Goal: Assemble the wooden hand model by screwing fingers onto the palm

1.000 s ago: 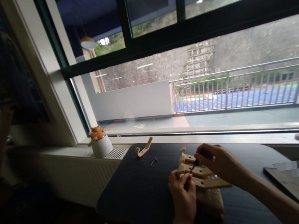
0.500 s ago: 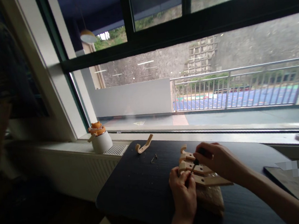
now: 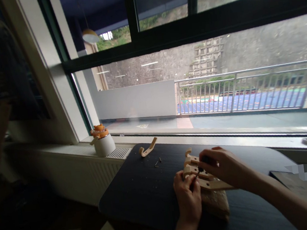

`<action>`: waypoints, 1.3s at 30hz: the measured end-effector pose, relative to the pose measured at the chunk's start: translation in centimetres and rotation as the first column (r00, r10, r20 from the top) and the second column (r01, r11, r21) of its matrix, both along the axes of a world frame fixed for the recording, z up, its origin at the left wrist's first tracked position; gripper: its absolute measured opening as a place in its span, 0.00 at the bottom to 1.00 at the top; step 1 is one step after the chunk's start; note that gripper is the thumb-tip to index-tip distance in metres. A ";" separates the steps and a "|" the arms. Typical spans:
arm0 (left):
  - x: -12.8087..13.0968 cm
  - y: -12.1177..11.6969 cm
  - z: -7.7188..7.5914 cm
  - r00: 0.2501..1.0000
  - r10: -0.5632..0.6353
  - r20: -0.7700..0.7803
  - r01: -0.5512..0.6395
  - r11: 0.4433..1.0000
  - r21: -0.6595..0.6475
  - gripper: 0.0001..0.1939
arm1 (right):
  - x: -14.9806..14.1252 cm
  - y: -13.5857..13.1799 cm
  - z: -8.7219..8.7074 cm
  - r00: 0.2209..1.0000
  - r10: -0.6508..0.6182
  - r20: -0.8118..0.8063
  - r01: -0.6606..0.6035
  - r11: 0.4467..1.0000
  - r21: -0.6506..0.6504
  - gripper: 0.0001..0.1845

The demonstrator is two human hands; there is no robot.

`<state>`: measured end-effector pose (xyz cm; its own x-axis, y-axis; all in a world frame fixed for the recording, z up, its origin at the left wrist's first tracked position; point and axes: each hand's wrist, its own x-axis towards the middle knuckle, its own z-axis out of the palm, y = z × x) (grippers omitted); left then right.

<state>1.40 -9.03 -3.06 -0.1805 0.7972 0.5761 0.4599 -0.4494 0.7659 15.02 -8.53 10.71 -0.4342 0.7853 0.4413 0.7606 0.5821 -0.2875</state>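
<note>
A light wooden rack with several hook-shaped pegs lies on the dark table in front of me. My right hand is closed round the dark handle of a small screwdriver, its tip down on the rack. My left hand is closed at the rack's near left end, fingers pinched beside the screwdriver tip. What the left fingers pinch is too small to make out.
A loose wooden hook and two small screws lie on the table's far left part. A white pot with an orange lid stands on the window sill. A flat board lies at the right. The window is just behind.
My right hand has sunk slightly and turned on the screwdriver. The left hand stays at the rack. The view has shifted a little.
</note>
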 end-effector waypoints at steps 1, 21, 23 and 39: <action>0.0 0.0 0.0 1.000 -0.005 0.001 0.005 1.000 -0.002 0.14 | 0.0 -0.1 0.0 1.000 0.006 0.010 -0.006 1.000 -0.002 0.14; -0.1 0.3 -0.2 0.999 0.027 -0.031 -0.027 1.000 0.013 0.11 | -1.5 3.4 0.1 0.988 -0.145 0.062 0.148 0.988 -0.042 0.12; -0.1 0.4 -0.2 0.999 0.024 -0.029 -0.024 1.000 0.016 0.11 | -1.5 2.8 0.0 0.985 -0.163 0.063 0.165 0.986 -0.026 0.11; -0.1 0.4 -0.3 0.998 0.033 -0.045 -0.031 0.999 0.042 0.11 | -1.0 1.6 -1.0 0.998 -0.029 -0.058 0.031 0.998 0.045 0.19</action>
